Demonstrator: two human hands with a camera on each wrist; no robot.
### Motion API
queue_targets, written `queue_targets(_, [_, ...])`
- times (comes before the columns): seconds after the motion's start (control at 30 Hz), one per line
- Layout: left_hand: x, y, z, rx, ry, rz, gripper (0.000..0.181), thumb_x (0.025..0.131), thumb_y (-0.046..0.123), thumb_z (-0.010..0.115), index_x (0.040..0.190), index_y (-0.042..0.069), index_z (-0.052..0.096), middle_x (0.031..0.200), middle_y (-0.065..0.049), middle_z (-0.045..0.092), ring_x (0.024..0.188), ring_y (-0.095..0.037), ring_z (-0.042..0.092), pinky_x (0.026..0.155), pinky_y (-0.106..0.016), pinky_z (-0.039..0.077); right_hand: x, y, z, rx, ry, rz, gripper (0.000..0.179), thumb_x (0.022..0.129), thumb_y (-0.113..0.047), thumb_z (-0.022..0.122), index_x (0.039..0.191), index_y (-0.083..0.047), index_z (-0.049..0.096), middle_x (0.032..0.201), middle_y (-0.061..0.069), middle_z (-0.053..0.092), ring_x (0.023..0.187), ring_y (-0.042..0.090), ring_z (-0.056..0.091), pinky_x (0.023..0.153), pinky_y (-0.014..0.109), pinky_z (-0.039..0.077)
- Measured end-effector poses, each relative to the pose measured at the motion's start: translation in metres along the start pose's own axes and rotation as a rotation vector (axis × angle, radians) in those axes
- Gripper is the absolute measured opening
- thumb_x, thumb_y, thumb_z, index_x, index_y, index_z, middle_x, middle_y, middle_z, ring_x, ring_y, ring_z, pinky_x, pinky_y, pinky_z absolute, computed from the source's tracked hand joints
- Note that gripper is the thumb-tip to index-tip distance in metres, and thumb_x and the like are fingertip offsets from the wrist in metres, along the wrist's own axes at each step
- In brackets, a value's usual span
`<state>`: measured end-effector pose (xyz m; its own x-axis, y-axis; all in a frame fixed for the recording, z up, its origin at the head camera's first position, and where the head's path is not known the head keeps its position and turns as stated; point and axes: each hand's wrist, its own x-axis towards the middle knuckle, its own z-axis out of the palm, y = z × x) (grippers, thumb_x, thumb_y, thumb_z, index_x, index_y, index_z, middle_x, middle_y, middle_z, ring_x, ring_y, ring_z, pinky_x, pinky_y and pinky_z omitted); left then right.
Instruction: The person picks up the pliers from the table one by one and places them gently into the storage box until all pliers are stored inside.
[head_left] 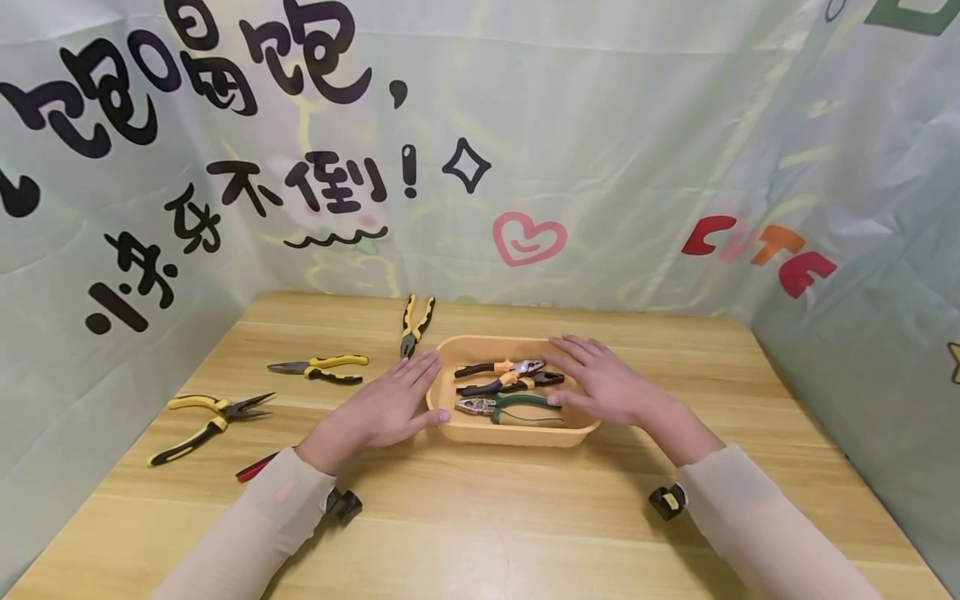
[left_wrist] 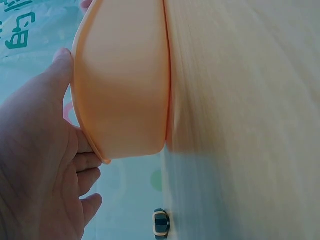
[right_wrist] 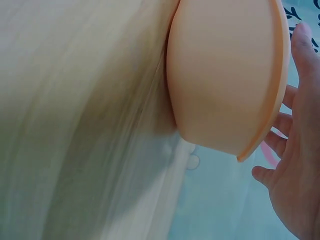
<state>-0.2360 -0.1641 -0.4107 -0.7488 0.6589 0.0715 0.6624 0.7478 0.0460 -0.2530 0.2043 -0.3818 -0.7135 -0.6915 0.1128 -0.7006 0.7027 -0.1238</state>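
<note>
An orange plastic basket (head_left: pixel 517 436) stands on the wooden table with pliers lying inside. Among them are green-handled pliers (head_left: pixel 525 402), silver-jawed pliers with orange and black handles (head_left: pixel 498 367), and dark-jawed pliers with orange and black handles (head_left: pixel 517 382). My left hand (head_left: pixel 390 404) rests at the basket's left end, fingers fairly straight and thumb over the near rim. At the right end my right hand (head_left: pixel 607 387) lies over the rim with its fingers extended, the thumb overlapping the green handles. Both wrist views show fingertips right at the rim (left_wrist: pixel 82 115).
Yellow-and-black pliers (head_left: pixel 417 325) lie behind my left hand. Further left are long-nose pliers (head_left: pixel 318 368) and another open pair (head_left: pixel 213 425). A red-handled tool (head_left: pixel 255 468) is partly hidden by my left sleeve. A printed cloth (head_left: pixel 600 167) hangs behind the table.
</note>
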Motion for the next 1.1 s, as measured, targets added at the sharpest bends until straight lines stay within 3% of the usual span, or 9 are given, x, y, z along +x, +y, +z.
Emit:
queue_targets(0.4, [0.0,0.0,-0.002,-0.005,0.006,0.002,0.091,0.098,0.069,0.019,0.154,-0.003,0.017,0.161,-0.018,0.011,0.148,-0.03,0.01,0.118,-0.045,0.016,-0.015,0.004,0.005,-0.023,0.054,0.04,0.08,0.097,-0.056,0.049,0.156,-0.008,0.025,0.159,0.015,0.024,0.145,0.036,0.02,0.115,0.057,0.017])
queue_targets(1.1, [0.001,0.0,-0.002,-0.016,-0.016,-0.006,0.091,0.097,0.069,0.018,0.155,-0.001,0.015,0.161,-0.017,0.01,0.149,-0.028,0.008,0.119,-0.044,0.015,-0.034,0.007,0.014,0.003,0.058,0.089,0.084,0.095,-0.057,0.053,0.155,-0.005,0.024,0.16,0.014,0.021,0.144,0.037,0.021,0.115,0.055,0.018])
